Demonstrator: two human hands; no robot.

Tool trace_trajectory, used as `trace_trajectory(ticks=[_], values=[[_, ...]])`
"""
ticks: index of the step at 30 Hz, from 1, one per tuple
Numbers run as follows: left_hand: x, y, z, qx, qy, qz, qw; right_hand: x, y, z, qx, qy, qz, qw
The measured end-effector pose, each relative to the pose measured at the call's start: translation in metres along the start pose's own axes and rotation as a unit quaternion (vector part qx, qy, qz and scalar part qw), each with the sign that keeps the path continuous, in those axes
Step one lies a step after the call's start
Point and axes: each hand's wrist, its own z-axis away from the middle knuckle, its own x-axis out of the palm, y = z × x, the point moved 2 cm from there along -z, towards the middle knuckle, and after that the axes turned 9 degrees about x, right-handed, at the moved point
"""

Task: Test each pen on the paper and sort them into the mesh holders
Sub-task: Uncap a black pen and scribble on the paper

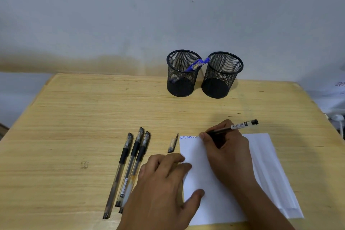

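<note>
My right hand (228, 153) grips an uncapped black pen (240, 126) with its tip on the top left corner of the white paper (265, 170), beside some blue scribbles (187, 137). My left hand (164, 186) lies flat with its fingers pressing the paper's left edge. The pen's cap (173, 144) lies on the table just left of the paper. Three capped black pens (128, 164) lie side by side left of my left hand. Two black mesh holders stand at the back: the left one (182, 74) holds a blue pen (196, 65), and in the right one (221, 75) no pen shows.
The wooden table (74, 117) ends at a pale wall behind the holders. A small mark (84, 164) is drawn on the tabletop at the left. White objects (337, 99) sit past the table's right edge.
</note>
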Motion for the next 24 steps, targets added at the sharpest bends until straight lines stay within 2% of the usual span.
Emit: trace_trajectory(ticks=[24], values=[[0.0006, -0.0011, 0.0019, -0.009, -0.007, 0.004, 1.000, -0.0003, -0.0014, 0.0008, 0.000, 0.000, -0.002, 1.000]])
